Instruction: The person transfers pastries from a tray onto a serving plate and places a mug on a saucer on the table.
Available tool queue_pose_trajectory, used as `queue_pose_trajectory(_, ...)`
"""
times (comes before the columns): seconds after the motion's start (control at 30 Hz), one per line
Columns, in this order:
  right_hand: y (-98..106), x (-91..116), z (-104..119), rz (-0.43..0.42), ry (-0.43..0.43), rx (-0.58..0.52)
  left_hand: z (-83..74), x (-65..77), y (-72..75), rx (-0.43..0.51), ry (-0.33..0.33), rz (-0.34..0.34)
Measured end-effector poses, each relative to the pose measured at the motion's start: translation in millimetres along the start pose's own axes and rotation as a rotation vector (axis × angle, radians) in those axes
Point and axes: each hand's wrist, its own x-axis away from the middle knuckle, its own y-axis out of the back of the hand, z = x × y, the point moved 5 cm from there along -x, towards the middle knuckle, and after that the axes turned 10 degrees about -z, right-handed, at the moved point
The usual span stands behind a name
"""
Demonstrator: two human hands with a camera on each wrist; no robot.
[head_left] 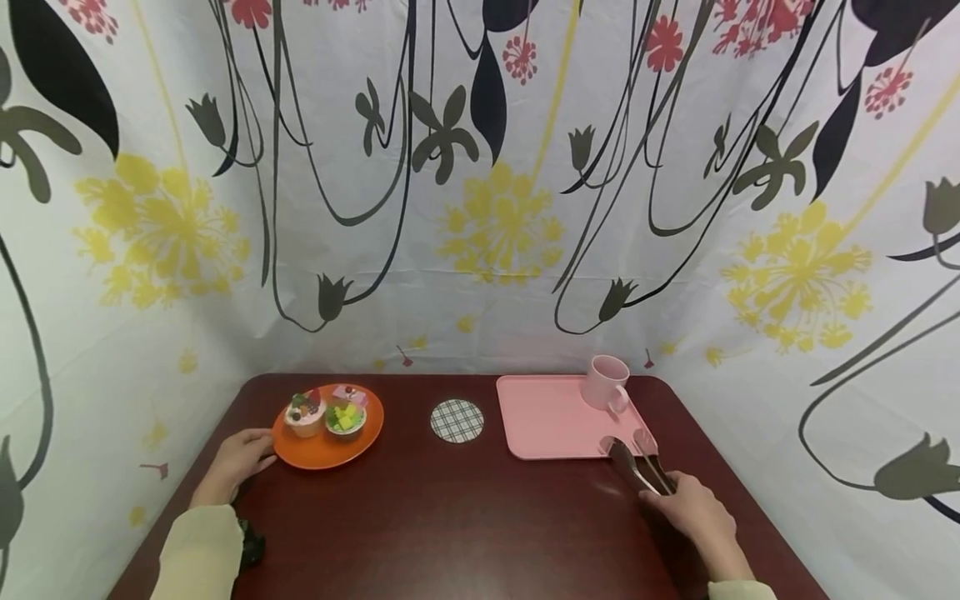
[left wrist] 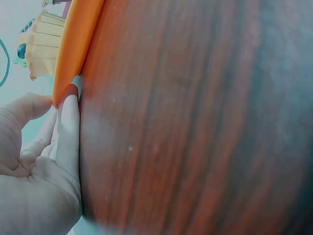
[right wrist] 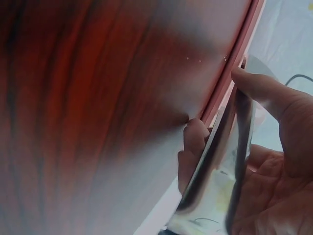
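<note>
At the left of the table, an orange plate (head_left: 303, 452) carries a fruit-topped cupcake (head_left: 305, 419), a small cup with green and yellow pieces (head_left: 346, 420) and a pink cake piece (head_left: 352, 394). My left hand (head_left: 238, 463) pinches the plate's near left rim. In the left wrist view, the thumb (left wrist: 36, 106) meets the rim from above while fingers reach beneath it. On the other side, my right hand (head_left: 696, 510) grips metal tongs (right wrist: 210, 156), thumb on one arm and fingers round the other. Their spread tips overlap the near right corner of a pink tray (head_left: 540, 421).
A pink mug (head_left: 604, 383) stands on the tray's far right part, its handle toward the near right. Between plate and tray lies a round checked coaster (head_left: 457, 421). A flower-patterned curtain (head_left: 465, 317) surrounds the back and sides of the dark brown table (head_left: 450, 517).
</note>
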Motion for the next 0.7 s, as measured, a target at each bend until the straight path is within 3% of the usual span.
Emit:
queue_pose_trajectory(0.3, -5.7, 0.3, 0.0, -0.029, -0.019, -0.004, -1.3, -1.2, -1.3, 0.002, 0.005, -0.004)
queue_pose_trajectory(0.7, -11.9, -1.9, -1.5, 0.0, -0.022, 0.006, 3.3, -4.1, -1.8, 0.0, 0.002, -0.023)
